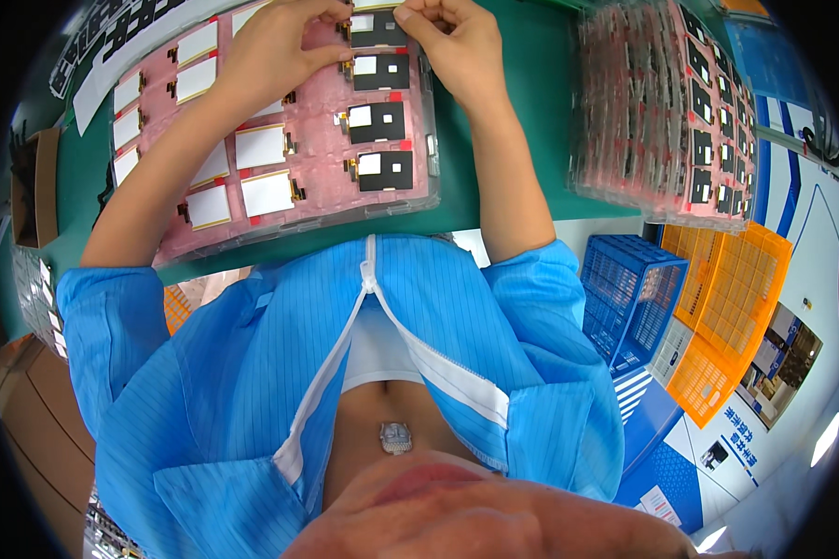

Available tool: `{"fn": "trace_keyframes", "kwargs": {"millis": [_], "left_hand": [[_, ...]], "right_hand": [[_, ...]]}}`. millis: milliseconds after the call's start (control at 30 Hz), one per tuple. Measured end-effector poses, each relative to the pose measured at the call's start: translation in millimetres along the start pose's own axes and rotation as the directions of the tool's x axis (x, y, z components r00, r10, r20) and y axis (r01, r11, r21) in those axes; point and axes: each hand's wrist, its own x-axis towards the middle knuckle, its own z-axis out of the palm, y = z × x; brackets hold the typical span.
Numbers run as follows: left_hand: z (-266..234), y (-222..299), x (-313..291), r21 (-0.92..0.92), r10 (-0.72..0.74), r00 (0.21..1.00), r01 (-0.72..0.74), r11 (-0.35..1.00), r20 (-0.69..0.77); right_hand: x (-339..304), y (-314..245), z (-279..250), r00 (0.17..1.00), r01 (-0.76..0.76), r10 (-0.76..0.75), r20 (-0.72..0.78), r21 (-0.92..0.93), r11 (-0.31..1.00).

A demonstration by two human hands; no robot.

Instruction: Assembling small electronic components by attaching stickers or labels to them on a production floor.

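A pink plastic tray (322,172) lies on the green table, holding rows of small white-faced display panels (268,193) and a column of black rectangular pieces with white patches (382,122). At the tray's far end, my left hand (275,51) has its thumb and forefinger apart beside the left edge of a black piece (375,39). My right hand (461,42) is closed, thumb and forefinger pinched at that piece's far right corner. What lies between those fingertips is too small to make out. The picture's upper edge cuts off part of the far row.
Stacked trays (625,112) with similar black pieces stand on the table (508,112) to the right. A blue crate (615,298) and orange crates (727,307) are lower right. A cardboard box (42,186) sits at left. Black parts (126,33) lie at far left.
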Motion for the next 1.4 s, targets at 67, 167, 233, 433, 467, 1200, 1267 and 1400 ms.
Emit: {"fn": "trace_keyframes", "kwargs": {"millis": [67, 167, 233, 433, 467, 1200, 1267, 1400], "left_hand": [[-2, 0, -2, -0.009, 0.004, 1.000, -0.004, 1.000, -0.011], [-2, 0, -1, 0.003, -0.005, 1.000, 0.005, 1.000, -0.015], [-1, 0, -1, 0.024, 0.009, 1.000, -0.009, 1.000, -0.018], [-1, 0, -1, -0.008, -0.027, 1.000, 0.027, 1.000, -0.007], [-1, 0, -1, -0.008, -0.026, 1.000, 0.026, 1.000, -0.007], [10, -10, 4, -0.387, 0.269, 0.945, -0.323, 0.864, -0.188], [0, 1, 1, 0.047, -0.009, 1.000, 0.009, 0.999, 0.005], [1, -10, -2, 0.006, -0.003, 1.000, 0.003, 1.000, -0.016]], "right_hand": [[0, -3, 1, 1.000, 0.005, -0.005, 0.007, -0.008, 1.000], [2, -2, 1, 1.000, -0.007, 0.006, 0.026, 0.028, 1.000], [2, -1, 1, 0.999, -0.004, 0.003, 0.033, 0.047, 0.999], [1, -3, 2, 1.000, -0.001, 0.001, 0.020, -0.002, 1.000], [1, -3, 2, 1.000, -0.002, 0.002, 0.020, -0.003, 1.000], [-1, -4, 1, 0.999, 0.047, -0.048, -0.005, -0.067, 0.997], [-1, -4, 0, 0.999, 0.046, -0.046, -0.007, -0.074, 0.996], [-1, -6, 3, 0.999, 0.051, -0.051, 0.000, -0.087, 0.995]]}}
